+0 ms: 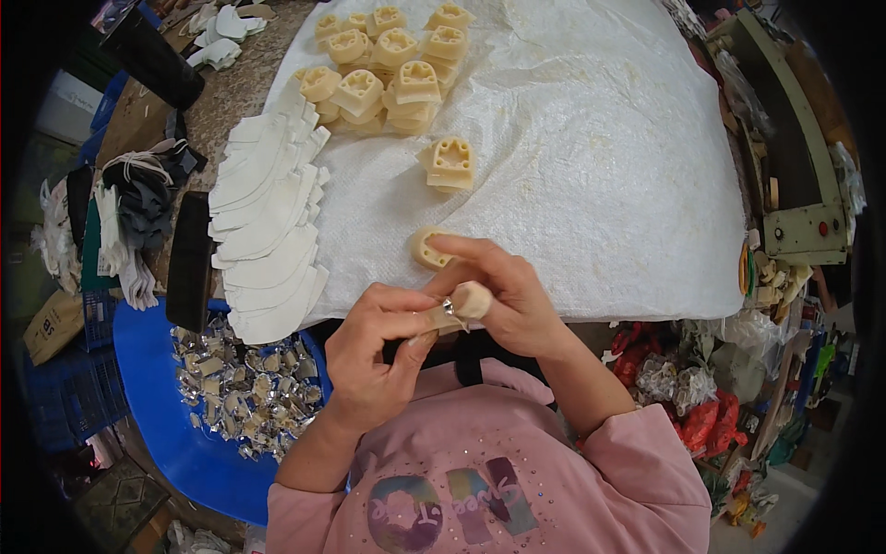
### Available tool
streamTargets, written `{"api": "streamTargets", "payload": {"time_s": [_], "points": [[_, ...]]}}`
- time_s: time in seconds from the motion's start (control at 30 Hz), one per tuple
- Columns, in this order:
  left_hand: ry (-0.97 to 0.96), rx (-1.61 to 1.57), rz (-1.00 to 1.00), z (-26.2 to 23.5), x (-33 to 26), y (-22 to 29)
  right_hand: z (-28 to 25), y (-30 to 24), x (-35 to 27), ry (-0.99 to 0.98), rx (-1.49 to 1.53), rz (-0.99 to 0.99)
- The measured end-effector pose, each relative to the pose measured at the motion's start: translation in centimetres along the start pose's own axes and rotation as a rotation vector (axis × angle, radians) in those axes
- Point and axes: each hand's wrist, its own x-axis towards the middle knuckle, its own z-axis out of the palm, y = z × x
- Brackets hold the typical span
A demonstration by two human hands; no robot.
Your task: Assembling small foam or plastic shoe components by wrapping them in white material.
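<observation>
Close to my body, my left hand pinches a small silver-and-beige piece between thumb and fingers. My right hand meets it from the other side, its fingers bent around the piece; its thumb tip has a pale covering. Partly behind my right index finger, a cream heel-shaped block lies on the white sheet. I cannot tell whether the fingertip touches it. Farther off stands a short stack of similar cream blocks with holes in the top.
Many more cream blocks are piled at the far side. White cut pieces overlap in a fan at the left. A blue basin below holds silver-and-beige pieces. A black bar and a dark cylinder are at the left.
</observation>
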Motion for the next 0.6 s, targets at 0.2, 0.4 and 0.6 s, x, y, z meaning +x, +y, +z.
{"api": "streamTargets", "payload": {"time_s": [0.2,0.4,0.6], "points": [[0.231,-0.491,-0.339,1.2,-0.4,-0.2,0.4,0.1,0.6,0.008,-0.162,-0.305],[0.241,-0.465,-0.331,1.5,-0.2,-0.3,1.4,0.2,0.3,0.165,-0.363,-0.353],[0.232,-0.425,-0.386,1.6,-0.5,0.5,2.0,-0.1,0.2,0.143,-0.036,-0.218]]}}
